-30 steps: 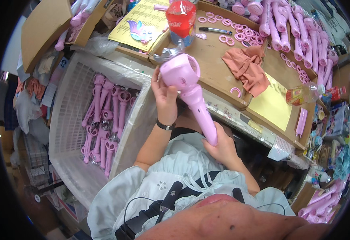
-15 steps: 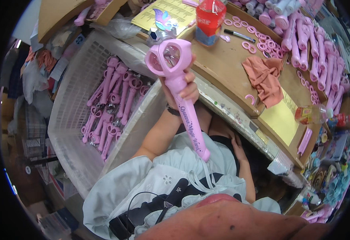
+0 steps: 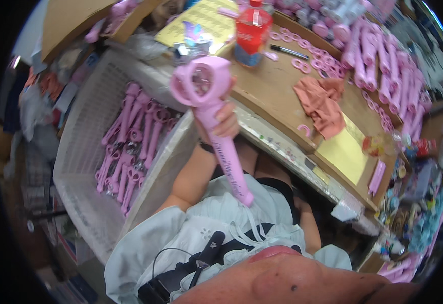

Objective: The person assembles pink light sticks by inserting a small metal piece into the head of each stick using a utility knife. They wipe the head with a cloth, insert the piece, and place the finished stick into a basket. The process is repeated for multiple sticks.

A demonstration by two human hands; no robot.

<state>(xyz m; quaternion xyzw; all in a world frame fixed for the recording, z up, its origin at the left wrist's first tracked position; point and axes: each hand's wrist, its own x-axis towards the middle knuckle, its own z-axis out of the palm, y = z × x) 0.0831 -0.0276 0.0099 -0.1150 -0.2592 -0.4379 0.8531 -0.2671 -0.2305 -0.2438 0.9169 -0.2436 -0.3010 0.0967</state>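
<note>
My left hand [image 3: 222, 121] is wrapped round the shaft of a pink toy wand [image 3: 226, 152], just below its head. The wand is held up in front of my body, its ring-like open head tilted up and to the left. Beyond the head sits a silver piece with a shiny purple-blue ornament [image 3: 193, 33]. Dark lettering runs down the handle, whose lower end hangs over my pale top. My right hand [image 3: 301, 204] is low beside my thigh, in shadow, its fingers hard to make out.
On my left stands a white plastic crate [image 3: 87, 91] with several pink wands inside. A cardboard tray [image 3: 267, 91] on the bench bears pink rings [image 3: 328, 60], an orange cloth [image 3: 320, 104], a marker [image 3: 289, 52] and a red-labelled bottle [image 3: 252, 35]. Pink handles [image 3: 368, 50] are piled behind.
The surroundings have shifted slightly left in view. The wand has turned a little in my left hand's grip, and its head is seen more from the side. My right hand has slipped lower by the thigh.
</note>
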